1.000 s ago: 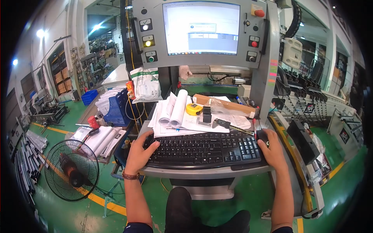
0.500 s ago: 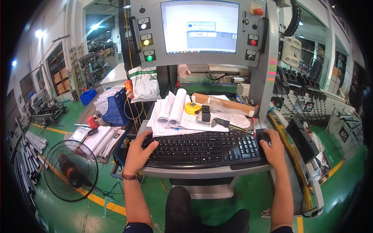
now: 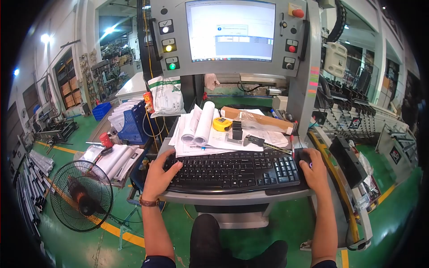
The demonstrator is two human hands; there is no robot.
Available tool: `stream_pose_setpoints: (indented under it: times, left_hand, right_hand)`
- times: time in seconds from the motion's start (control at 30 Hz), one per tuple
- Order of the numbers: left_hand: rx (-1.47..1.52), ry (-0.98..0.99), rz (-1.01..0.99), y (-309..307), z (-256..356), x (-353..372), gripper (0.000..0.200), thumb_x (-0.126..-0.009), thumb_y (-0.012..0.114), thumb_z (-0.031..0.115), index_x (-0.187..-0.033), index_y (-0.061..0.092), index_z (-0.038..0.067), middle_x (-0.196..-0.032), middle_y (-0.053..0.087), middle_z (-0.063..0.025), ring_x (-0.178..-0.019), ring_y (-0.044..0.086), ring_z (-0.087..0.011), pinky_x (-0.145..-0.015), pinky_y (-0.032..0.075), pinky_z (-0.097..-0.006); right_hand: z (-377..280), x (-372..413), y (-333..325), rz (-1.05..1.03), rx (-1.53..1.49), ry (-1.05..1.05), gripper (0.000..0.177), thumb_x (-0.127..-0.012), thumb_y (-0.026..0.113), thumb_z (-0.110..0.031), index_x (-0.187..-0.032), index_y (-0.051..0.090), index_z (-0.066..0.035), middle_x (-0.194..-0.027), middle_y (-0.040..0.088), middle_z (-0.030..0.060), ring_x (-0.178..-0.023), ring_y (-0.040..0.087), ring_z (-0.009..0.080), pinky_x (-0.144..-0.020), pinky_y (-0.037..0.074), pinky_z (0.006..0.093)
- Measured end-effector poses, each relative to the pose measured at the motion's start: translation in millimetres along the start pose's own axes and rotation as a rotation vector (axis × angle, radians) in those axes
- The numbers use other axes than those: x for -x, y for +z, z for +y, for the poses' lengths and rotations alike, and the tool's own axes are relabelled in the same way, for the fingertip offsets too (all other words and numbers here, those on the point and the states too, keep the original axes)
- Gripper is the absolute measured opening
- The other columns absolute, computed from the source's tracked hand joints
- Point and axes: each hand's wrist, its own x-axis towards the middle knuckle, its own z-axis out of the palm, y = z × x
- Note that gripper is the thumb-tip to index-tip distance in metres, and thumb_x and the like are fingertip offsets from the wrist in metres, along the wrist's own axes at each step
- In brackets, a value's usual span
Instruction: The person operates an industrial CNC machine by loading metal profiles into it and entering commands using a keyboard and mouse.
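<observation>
My left hand (image 3: pixel 161 174) rests at the left end of a black keyboard (image 3: pixel 232 172), its thumb stretched over the keys and apart from the fingers. That hand holds nothing. Over at the keyboard's right end, my right hand (image 3: pixel 314 169) is curved over a dark computer mouse (image 3: pixel 302 156), which it mostly covers. Above the keyboard, a lit monitor (image 3: pixel 230 44) in a grey control panel shows a small dialog box over a window with rows.
Behind the keyboard lie rolled papers (image 3: pixel 205 123), a yellow tape measure (image 3: pixel 221 124), black blocks (image 3: pixel 237 130) and a cardboard piece (image 3: pixel 259 120). A fan (image 3: pixel 82 196) stands left, near a blue file holder (image 3: pixel 134 125). A red emergency button (image 3: pixel 297 13) sits on the panel.
The dialog box on the monitor looks paler than before. Both hands stay in place.
</observation>
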Motion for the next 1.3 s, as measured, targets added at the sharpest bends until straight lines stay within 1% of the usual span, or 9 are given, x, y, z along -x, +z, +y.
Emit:
stream_pose_setpoints:
  times: [0.1,0.3,0.6,0.8,0.9,1.0,1.1,1.2,1.3]
  left_hand:
    - [0.007,-0.003,-0.004,0.0,1.4,0.3,0.065,-0.097,0.084,0.042,-0.148,0.067,0.004,-0.140,0.074,-0.0206,-0.126,0.065,-0.0392,-0.114,0.047,-0.0472]
    - [0.002,-0.001,0.003,-0.1,0.4,0.3,0.066,-0.096,0.084,0.043,-0.148,0.068,0.005,-0.139,0.074,-0.0200,-0.125,0.066,-0.0385,-0.113,0.048,-0.0472]
    - [0.002,-0.014,0.003,0.9,-2.0,0.2,0.066,-0.096,0.084,0.043,-0.148,0.068,0.006,-0.139,0.074,-0.0196,-0.125,0.065,-0.0384,-0.113,0.049,-0.0473]
    - [0.004,0.006,0.002,0.8,-2.8,-0.1,0.065,-0.097,0.084,0.043,-0.148,0.068,0.005,-0.140,0.074,-0.0203,-0.125,0.066,-0.0386,-0.114,0.047,-0.0469]
    - [0.007,0.005,0.002,0.6,-0.8,0.0,0.065,-0.097,0.083,0.042,-0.148,0.068,0.005,-0.141,0.074,-0.0203,-0.126,0.066,-0.0385,-0.114,0.047,-0.0468]
    - [0.019,-0.002,0.003,1.1,-1.1,0.3,0.064,-0.097,0.083,0.042,-0.148,0.068,0.005,-0.141,0.074,-0.0201,-0.126,0.066,-0.0386,-0.114,0.046,-0.0468]
    - [0.018,0.016,0.000,0.9,-2.1,-0.3,0.064,-0.098,0.083,0.043,-0.148,0.068,0.005,-0.141,0.074,-0.0199,-0.126,0.066,-0.0390,-0.114,0.047,-0.0469]
    - [0.006,0.014,0.000,0.4,-1.6,0.0,0.065,-0.098,0.082,0.043,-0.148,0.068,0.005,-0.141,0.073,-0.0202,-0.125,0.066,-0.0392,-0.113,0.047,-0.0471]
    - [-0.013,0.010,0.000,0.3,-1.1,-0.5,0.065,-0.098,0.082,0.043,-0.147,0.067,0.004,-0.141,0.073,-0.0205,-0.125,0.066,-0.0394,-0.113,0.047,-0.0471]
  right_hand:
    - [-4.0,0.5,0.8,-0.006,-0.009,-0.003,0.046,-0.101,0.069,-0.021,-0.144,0.061,-0.004,-0.145,0.063,0.0195,-0.136,0.063,0.0398,-0.114,0.048,0.0447]
    - [0.5,-1.4,3.7,-0.025,-0.010,-0.058,0.046,-0.104,0.068,-0.021,-0.145,0.060,-0.003,-0.145,0.062,0.0207,-0.138,0.060,0.0400,-0.115,0.047,0.0442]
    - [2.1,-0.4,3.5,-0.004,-0.016,-0.045,0.043,-0.104,0.068,-0.022,-0.143,0.061,-0.004,-0.140,0.063,0.0201,-0.134,0.062,0.0397,-0.114,0.047,0.0441]
    - [2.3,-1.5,3.5,-0.022,-0.019,-0.064,0.044,-0.104,0.068,-0.023,-0.143,0.061,-0.004,-0.142,0.063,0.0200,-0.135,0.062,0.0403,-0.114,0.048,0.0446]
    - [-2.2,-1.0,1.9,-0.034,-0.016,-0.029,0.044,-0.105,0.068,-0.023,-0.143,0.061,-0.004,-0.144,0.062,0.0205,-0.137,0.061,0.0403,-0.115,0.047,0.0446]
    - [2.2,-1.4,3.3,-0.031,0.006,-0.058,0.044,-0.105,0.068,-0.024,-0.144,0.061,-0.004,-0.146,0.061,0.0212,-0.139,0.060,0.0407,-0.117,0.046,0.0449]
    - [-2.1,-1.4,0.6,-0.055,0.002,-0.040,0.045,-0.106,0.067,-0.024,-0.145,0.060,-0.003,-0.147,0.060,0.0222,-0.140,0.059,0.0414,-0.118,0.046,0.0453]
    - [-1.5,-1.6,3.0,-0.041,-0.064,-0.035,0.046,-0.107,0.066,-0.025,-0.147,0.058,-0.002,-0.147,0.059,0.0229,-0.140,0.058,0.0419,-0.118,0.045,0.0457]
    - [-0.6,-3.3,2.8,-0.065,-0.014,-0.054,0.048,-0.109,0.065,-0.027,-0.148,0.057,-0.002,-0.147,0.059,0.0235,-0.140,0.058,0.0421,-0.119,0.044,0.0453]
